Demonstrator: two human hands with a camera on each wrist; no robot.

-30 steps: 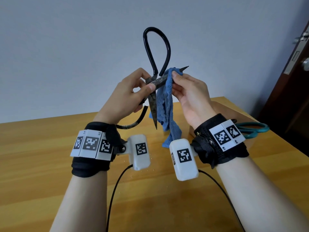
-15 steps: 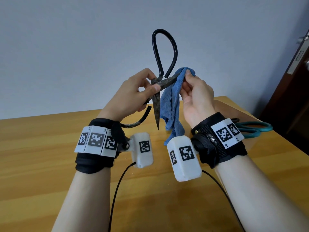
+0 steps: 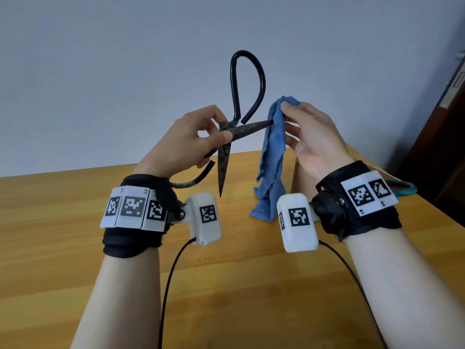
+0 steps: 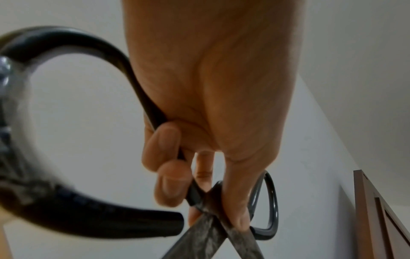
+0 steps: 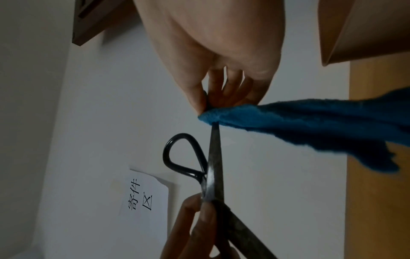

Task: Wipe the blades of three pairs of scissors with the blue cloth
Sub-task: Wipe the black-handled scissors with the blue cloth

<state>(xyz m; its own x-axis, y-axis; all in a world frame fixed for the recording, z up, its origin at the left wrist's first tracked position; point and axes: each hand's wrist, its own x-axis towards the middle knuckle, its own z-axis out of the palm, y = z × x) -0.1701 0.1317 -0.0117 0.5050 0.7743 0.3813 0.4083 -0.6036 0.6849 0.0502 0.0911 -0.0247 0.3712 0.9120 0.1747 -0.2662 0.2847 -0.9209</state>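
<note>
My left hand (image 3: 201,139) pinches the black iron scissors (image 3: 247,127) at their pivot and holds them above the table, blades spread wide. One blade points down, the other points right, its tip touching the blue cloth (image 3: 273,157). My right hand (image 3: 302,132) pinches the cloth's top between thumb and fingers; the rest hangs down to the table. In the left wrist view my fingers (image 4: 166,184) curl round the scissors (image 4: 208,227) by the crossing. In the right wrist view the blade (image 5: 215,157) tip meets the pinched cloth (image 5: 288,126). Teal-handled scissors (image 3: 402,191) lie behind my right wrist.
A wooden table (image 3: 63,222) lies below my hands, with small crumbs (image 3: 234,231) near the middle. A brown door (image 3: 448,122) stands at the right, beyond the table's edge. A brown paper bag (image 3: 302,175) stands behind the cloth. A plain wall fills the back.
My right hand slid the cloth outward along the right-pointing blade, from near the pivot to its tip. Both hands rose a little, and the scissors stayed spread.
</note>
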